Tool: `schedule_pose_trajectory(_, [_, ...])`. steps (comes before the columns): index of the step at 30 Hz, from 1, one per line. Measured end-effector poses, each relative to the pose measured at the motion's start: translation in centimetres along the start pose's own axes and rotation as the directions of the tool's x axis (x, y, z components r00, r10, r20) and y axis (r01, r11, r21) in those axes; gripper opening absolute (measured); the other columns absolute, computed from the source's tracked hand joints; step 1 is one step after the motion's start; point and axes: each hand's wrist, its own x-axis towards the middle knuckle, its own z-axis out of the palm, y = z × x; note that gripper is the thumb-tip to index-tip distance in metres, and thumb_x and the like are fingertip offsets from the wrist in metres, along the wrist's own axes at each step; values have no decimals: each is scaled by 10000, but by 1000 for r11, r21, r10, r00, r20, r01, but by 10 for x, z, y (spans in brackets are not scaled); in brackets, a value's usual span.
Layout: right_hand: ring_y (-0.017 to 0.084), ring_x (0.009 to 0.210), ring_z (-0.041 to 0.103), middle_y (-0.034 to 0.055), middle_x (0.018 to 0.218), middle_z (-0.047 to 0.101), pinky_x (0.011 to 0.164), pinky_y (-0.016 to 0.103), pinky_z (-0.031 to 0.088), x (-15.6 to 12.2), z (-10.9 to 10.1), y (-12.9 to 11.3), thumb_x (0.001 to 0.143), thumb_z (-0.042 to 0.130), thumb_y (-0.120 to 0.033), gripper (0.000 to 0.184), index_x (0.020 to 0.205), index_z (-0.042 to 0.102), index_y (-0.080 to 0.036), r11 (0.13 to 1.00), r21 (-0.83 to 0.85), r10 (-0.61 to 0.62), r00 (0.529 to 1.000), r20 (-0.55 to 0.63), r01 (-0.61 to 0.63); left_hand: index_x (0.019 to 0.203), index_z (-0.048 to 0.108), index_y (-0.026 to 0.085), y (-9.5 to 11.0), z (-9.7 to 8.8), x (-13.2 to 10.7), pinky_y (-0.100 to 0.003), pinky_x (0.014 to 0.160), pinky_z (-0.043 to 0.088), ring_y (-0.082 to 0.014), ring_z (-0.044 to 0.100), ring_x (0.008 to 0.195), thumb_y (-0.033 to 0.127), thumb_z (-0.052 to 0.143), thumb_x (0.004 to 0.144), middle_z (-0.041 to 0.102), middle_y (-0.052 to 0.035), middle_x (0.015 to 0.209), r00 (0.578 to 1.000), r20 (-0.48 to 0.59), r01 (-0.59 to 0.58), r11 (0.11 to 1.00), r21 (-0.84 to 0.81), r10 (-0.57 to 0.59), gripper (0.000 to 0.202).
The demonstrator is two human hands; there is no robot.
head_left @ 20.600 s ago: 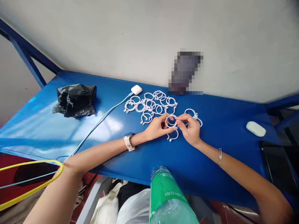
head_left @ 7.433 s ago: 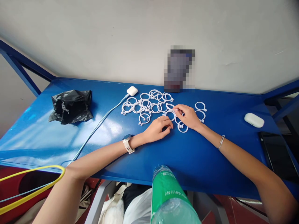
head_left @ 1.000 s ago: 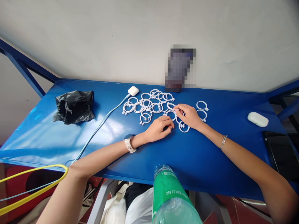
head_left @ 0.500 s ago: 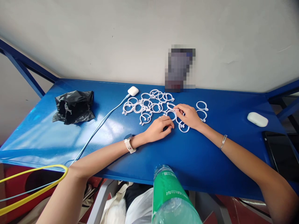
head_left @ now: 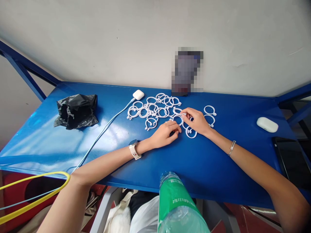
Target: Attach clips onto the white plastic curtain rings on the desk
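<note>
Several white plastic rings (head_left: 155, 110) lie spread on the blue table (head_left: 73, 142). My right hand (head_left: 198, 121) rests among them with its fingers pinched on one white ring (head_left: 178, 115) at the cluster's right edge. My left hand (head_left: 165, 133) lies curled on the table just below that ring, fingertips touching the surface; what it holds, if anything, is hidden. A watch is on my left wrist, a bracelet on my right. Three more rings lie to the right of and below my right hand (head_left: 210, 110).
A crumpled black bag (head_left: 76, 110) sits at the left. A white charger (head_left: 138, 94) with a light cable runs to the front left. A white earbud case (head_left: 267, 124) and a dark tablet (head_left: 289, 158) are at the right. A green bottle (head_left: 175, 204) stands in front.
Nothing has visibly moved in the last second. About twenty seconds ago both hands held a ring up together; now they rest on the table.
</note>
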Motion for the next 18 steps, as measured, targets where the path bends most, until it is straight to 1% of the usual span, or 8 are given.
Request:
schedule_pose_trajectory(3, [147,637,561,26,777,625,578,273,443,0,-2,-4,941,501,-250,128,896,613,-209,997,54,-54,997,-55,57,1037,536,169,-1,2,-1,-286,741,458,-157,541,763,147,440,870,589,-27,827,999,-35,18,998,-64,-20,195])
schedule_pose_trajectory(6, [158,672,578,34,801,634,598,282,464,-1,-3,-6,956,483,-241,141,933,620,-220,989,62,-130,989,-72,135,1222,380,186,-2,4,-2,-266,715,459,-129,518,704,152,435,885,561,-1,818,995,-89,27,980,-196,-45,343])
schedule_pose_trajectory(8, [168,707,589,41,827,645,615,290,476,-1,-3,-7,962,473,-225,148,964,621,-227,982,62,-172,982,-76,176,1285,285,204,-2,5,-2,-253,701,457,-117,512,690,177,440,908,552,8,821,988,-139,26,959,-283,-68,409])
schedule_pose_trajectory(9, [172,723,592,44,837,650,622,293,480,-1,-3,-7,961,473,-213,149,976,621,-229,979,64,-189,979,-79,194,1298,263,210,-2,5,-2,-249,698,456,-116,517,694,199,445,921,550,10,821,984,-158,28,949,-314,-81,419])
schedule_pose_trajectory(11, [177,738,593,45,845,659,628,297,484,-2,-2,-6,957,482,-190,148,998,619,-230,972,68,-218,972,-85,224,1304,266,211,-2,5,-2,-248,697,455,-117,530,704,248,453,943,550,10,815,980,-168,42,938,-343,-105,408])
schedule_pose_trajectory(13, [177,725,585,42,845,668,623,299,483,-2,-2,-6,951,492,-175,148,1012,614,-233,965,67,-248,965,-86,254,1284,309,205,-1,3,-1,-246,696,456,-119,541,710,292,460,955,559,7,810,980,-152,69,936,-346,-129,372])
schedule_pose_trajectory(15, [174,706,578,38,849,679,618,300,482,-3,-2,-6,946,503,-168,142,1015,608,-234,958,61,-275,957,-89,281,1222,379,196,0,2,-1,-241,684,456,-121,546,705,327,471,957,569,4,801,977,-150,96,936,-338,-154,310])
schedule_pose_trajectory(18, [173,706,583,38,868,695,613,299,483,-3,-2,-7,939,518,-166,130,1009,604,-233,950,57,-299,949,-102,306,1079,476,180,0,2,-1,-236,667,454,-126,555,713,359,488,952,591,-13,822,966,-175,124,938,-324,-188,220])
